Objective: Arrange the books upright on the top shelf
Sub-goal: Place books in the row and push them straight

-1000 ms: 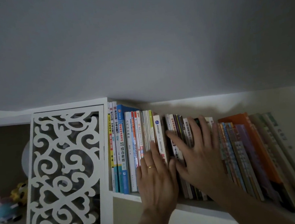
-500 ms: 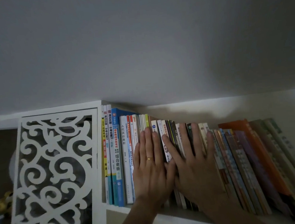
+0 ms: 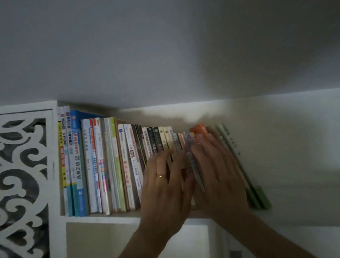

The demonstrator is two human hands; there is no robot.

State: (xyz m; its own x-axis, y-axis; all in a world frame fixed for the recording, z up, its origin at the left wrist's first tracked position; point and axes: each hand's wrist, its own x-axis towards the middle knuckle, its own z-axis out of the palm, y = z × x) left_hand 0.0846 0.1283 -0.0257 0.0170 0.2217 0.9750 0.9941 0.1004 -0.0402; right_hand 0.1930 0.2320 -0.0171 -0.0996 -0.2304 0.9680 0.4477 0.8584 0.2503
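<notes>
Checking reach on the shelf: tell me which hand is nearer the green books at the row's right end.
Right. The right hand lies flat on the leaning books directly beside the green books. The left hand lies farther left, on the middle of the row.

Dim, greyish indoor light; a pale bright patch on the cream wall [image 3: 184, 111]; both hands motion-blurred.

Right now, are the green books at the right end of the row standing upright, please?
No, the green books lean leftward against the row, just right of the right hand.
</notes>
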